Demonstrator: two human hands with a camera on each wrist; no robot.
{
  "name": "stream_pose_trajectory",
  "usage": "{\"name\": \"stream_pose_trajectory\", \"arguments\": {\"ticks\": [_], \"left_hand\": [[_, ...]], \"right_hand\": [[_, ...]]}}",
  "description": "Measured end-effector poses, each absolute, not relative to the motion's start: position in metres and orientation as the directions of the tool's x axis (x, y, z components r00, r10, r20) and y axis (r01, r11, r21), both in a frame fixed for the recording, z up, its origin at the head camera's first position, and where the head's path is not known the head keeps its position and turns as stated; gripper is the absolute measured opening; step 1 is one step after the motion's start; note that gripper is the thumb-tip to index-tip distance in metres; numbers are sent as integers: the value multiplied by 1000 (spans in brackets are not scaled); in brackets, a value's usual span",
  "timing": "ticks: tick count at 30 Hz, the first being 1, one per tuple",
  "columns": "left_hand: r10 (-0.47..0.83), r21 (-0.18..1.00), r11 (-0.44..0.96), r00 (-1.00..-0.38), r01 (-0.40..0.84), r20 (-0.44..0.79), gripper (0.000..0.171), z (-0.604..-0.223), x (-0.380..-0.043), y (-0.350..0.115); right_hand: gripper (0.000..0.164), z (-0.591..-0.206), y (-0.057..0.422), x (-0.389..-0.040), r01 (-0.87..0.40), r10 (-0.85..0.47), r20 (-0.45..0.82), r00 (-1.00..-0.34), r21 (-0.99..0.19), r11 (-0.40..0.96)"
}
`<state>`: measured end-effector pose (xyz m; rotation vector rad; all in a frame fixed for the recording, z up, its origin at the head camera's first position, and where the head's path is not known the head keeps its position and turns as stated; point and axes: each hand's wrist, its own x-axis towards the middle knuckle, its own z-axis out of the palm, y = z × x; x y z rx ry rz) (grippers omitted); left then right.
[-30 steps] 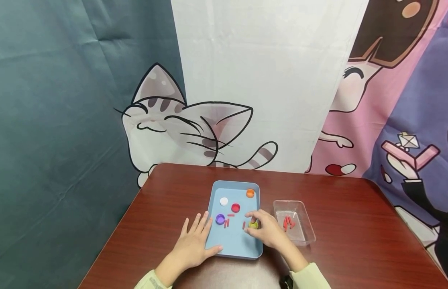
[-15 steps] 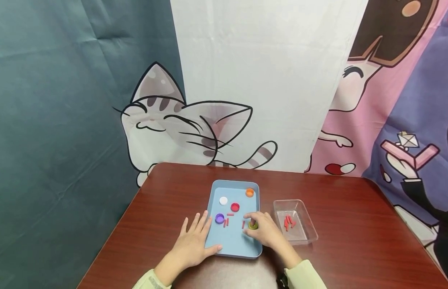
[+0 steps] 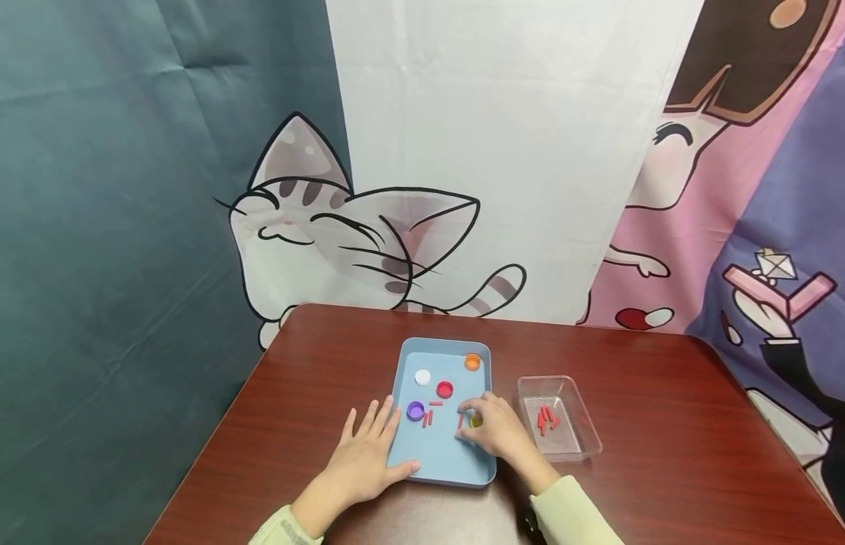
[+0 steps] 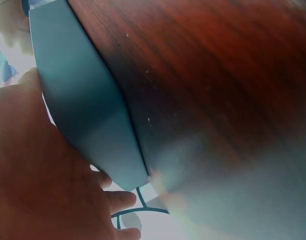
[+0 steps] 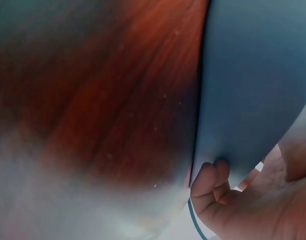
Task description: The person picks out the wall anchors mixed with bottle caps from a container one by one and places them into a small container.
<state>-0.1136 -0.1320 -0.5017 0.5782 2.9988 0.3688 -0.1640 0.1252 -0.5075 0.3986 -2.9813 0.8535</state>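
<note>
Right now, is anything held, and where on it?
Can't tell for the right hand: its fingers curve near the two ends of a red stick, contact unclear. The left hand grips nothing; it lies spread at the edge of the blue tray.

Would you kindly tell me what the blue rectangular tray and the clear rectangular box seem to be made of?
The blue rectangular tray looks like matte plastic, given its even colour and rounded corners, though coated metal is possible. The clear rectangular box is probably glossy plastic: the reddish-brown table shows through and its rim glints.
</note>
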Motion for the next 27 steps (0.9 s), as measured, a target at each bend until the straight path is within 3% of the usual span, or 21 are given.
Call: {"name": "stream_pose_trajectory", "arguments": {"ticks": [27], "left_hand": [[375,238,902,-927,361,-14,95,-499,-114,-131]], "right_hand": [[25,-507,117,-165,-154,-150,44,-988,-426,891]]}}
